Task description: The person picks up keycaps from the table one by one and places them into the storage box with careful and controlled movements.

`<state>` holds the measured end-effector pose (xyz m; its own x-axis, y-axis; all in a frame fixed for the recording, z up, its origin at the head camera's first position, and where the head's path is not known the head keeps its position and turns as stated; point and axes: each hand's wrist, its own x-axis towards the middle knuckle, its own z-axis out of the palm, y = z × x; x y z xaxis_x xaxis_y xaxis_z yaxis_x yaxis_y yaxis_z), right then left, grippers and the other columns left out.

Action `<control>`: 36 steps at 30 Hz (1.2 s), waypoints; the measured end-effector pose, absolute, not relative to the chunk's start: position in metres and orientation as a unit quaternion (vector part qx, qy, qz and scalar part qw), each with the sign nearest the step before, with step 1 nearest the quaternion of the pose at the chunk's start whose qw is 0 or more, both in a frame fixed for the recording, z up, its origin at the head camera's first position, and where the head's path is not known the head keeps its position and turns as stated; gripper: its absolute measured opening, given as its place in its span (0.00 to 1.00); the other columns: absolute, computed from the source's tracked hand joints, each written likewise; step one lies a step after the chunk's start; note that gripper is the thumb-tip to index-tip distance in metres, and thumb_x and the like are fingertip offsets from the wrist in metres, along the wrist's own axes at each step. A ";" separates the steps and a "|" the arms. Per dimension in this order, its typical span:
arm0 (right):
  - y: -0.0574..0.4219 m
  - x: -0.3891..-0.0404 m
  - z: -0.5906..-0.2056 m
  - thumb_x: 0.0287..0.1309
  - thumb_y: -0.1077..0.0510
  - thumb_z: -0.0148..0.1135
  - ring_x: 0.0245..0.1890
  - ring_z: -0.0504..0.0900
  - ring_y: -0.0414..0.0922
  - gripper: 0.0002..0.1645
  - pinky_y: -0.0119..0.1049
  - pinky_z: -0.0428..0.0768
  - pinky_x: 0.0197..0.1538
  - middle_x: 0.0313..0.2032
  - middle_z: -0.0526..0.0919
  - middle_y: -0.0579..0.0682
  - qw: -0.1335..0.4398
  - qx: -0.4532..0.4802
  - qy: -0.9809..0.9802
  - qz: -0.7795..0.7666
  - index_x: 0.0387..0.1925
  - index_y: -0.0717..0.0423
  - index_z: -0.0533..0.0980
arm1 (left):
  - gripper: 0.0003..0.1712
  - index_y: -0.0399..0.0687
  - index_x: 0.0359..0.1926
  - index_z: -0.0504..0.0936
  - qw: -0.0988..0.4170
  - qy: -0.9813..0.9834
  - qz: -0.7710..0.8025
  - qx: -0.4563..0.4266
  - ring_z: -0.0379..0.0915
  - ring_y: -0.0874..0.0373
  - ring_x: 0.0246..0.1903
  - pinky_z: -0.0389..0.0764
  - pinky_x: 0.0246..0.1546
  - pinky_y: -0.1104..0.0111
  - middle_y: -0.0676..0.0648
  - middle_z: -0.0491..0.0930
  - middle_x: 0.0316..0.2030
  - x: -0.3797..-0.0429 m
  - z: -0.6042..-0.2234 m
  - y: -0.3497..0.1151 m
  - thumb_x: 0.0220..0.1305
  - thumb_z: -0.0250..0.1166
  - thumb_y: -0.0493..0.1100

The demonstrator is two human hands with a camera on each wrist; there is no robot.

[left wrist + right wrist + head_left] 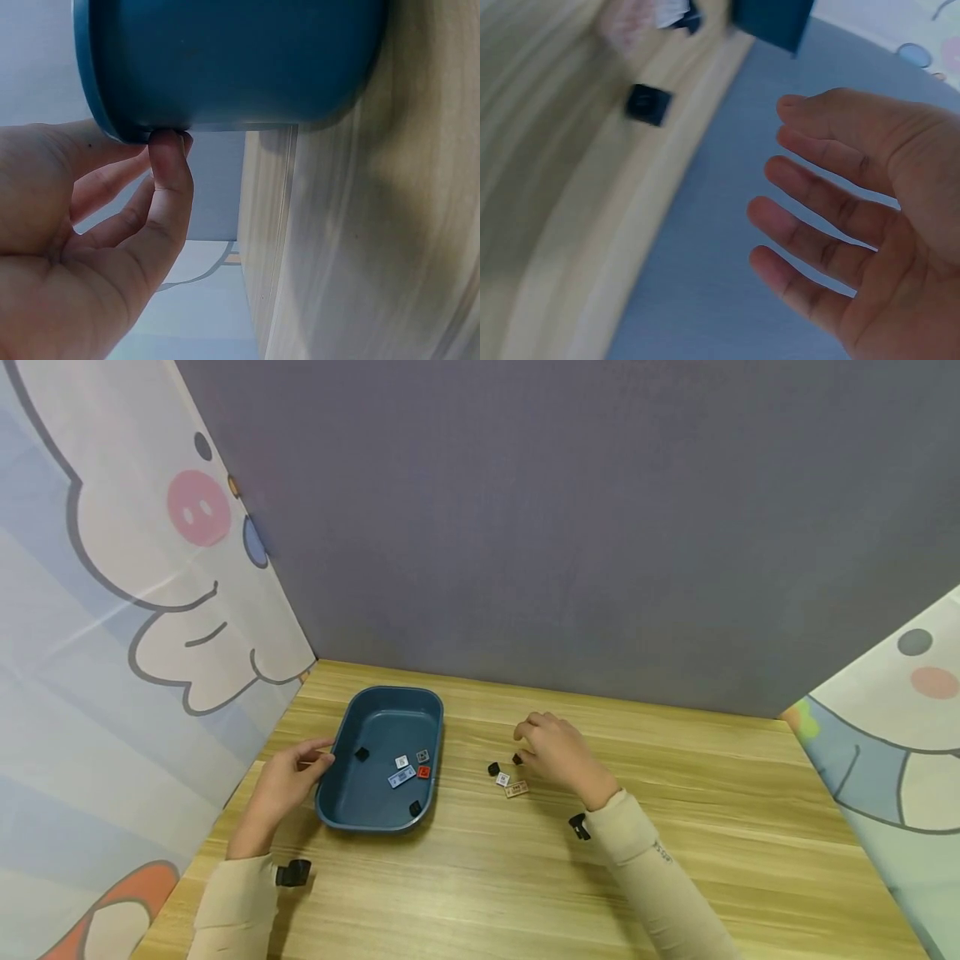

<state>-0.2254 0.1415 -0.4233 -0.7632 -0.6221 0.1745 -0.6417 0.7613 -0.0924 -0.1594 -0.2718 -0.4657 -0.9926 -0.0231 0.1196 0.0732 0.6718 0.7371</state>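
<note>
My left hand (287, 783) pinches the left rim of a blue rectangular tray (225, 67), thumb and fingertips at its edge. Inside the tray lie small black cubes (416, 808), a white square tile (402, 762), a grey tile (422, 756), a red tile (423, 772) and a light-blue rectangular tile (402, 777). Right of the tray, my right hand (560, 752) hovers over the table with loosely bent fingers, nothing in them. Below its fingers sits a black cube (649, 104). Beside that are another black cube (493, 769), a white tile (502, 779) and a pinkish rectangular tile (517, 789).
The wooden table (480, 877) meets a grey wall (555, 527) at the back. Cartoon-printed curtains (97, 693) stand at both sides. A black strap piece (294, 872) is on the left wrist, and another (579, 827) on the right.
</note>
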 end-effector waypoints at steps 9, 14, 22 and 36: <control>0.149 -0.235 -0.448 0.60 0.54 0.72 0.34 0.78 0.48 0.10 0.41 0.80 0.35 0.37 0.81 0.50 0.050 0.288 -0.952 0.084 0.39 0.57 0.84 | 0.22 0.34 0.63 0.77 0.059 -0.910 -0.409 -0.017 0.81 0.36 0.46 0.81 0.42 0.50 0.34 0.84 0.45 -0.160 -0.466 -0.272 0.74 0.61 0.42; 0.145 -0.238 -0.455 0.61 0.50 0.71 0.31 0.76 0.46 0.10 0.41 0.79 0.31 0.33 0.78 0.47 0.034 0.252 -0.964 0.081 0.31 0.51 0.83 | 0.22 0.34 0.63 0.77 0.056 -0.911 -0.408 -0.015 0.80 0.36 0.46 0.81 0.42 0.51 0.34 0.84 0.45 -0.161 -0.465 -0.272 0.74 0.60 0.42; 0.134 -0.239 -0.461 0.62 0.45 0.69 0.32 0.77 0.48 0.16 0.46 0.80 0.33 0.31 0.78 0.48 0.007 0.209 -0.976 0.059 0.24 0.49 0.81 | 0.22 0.34 0.63 0.77 0.060 -0.911 -0.407 -0.018 0.81 0.37 0.45 0.81 0.41 0.52 0.34 0.84 0.45 -0.161 -0.466 -0.272 0.74 0.61 0.42; 0.126 -0.240 -0.467 0.62 0.50 0.66 0.28 0.73 0.49 0.22 0.44 0.77 0.29 0.27 0.75 0.50 -0.002 0.161 -0.985 0.055 0.13 0.49 0.74 | 0.21 0.34 0.63 0.78 0.062 -0.910 -0.411 -0.015 0.81 0.37 0.45 0.81 0.41 0.51 0.35 0.84 0.44 -0.159 -0.466 -0.272 0.74 0.61 0.41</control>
